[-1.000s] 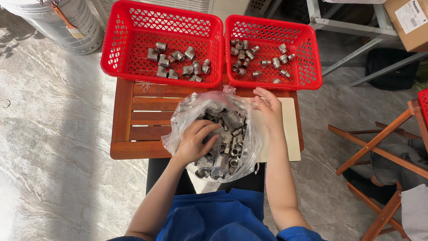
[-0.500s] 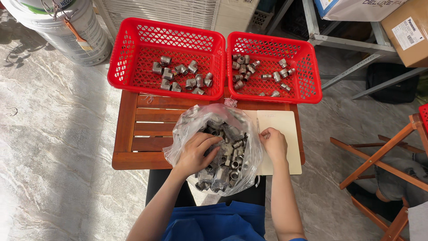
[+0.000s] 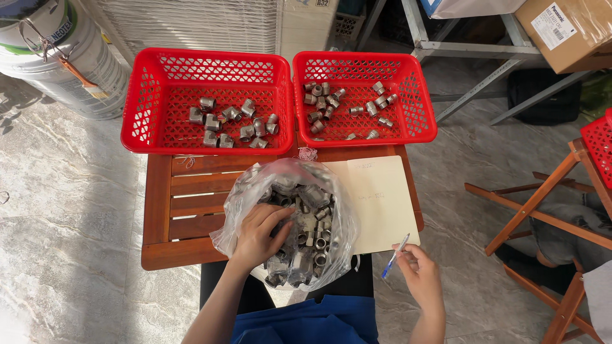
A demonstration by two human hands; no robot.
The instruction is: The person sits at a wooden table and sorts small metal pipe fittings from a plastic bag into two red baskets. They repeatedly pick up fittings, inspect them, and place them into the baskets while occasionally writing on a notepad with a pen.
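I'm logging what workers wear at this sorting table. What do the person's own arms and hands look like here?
Both forearms are bare, and so are the left hand and right hand: no gloves, and no rings, watch or bracelets that I can make out. No sleeves reach the forearms in view. At the bottom edge a blue garment covers the body; whether it has short sleeves cannot be told.

Head view, straight down, close overhead.

right hand (image 3: 421,275) off the bag of fittings (image 3: 299,223) now, pulled back, gripping a blue pen (image 3: 394,255)
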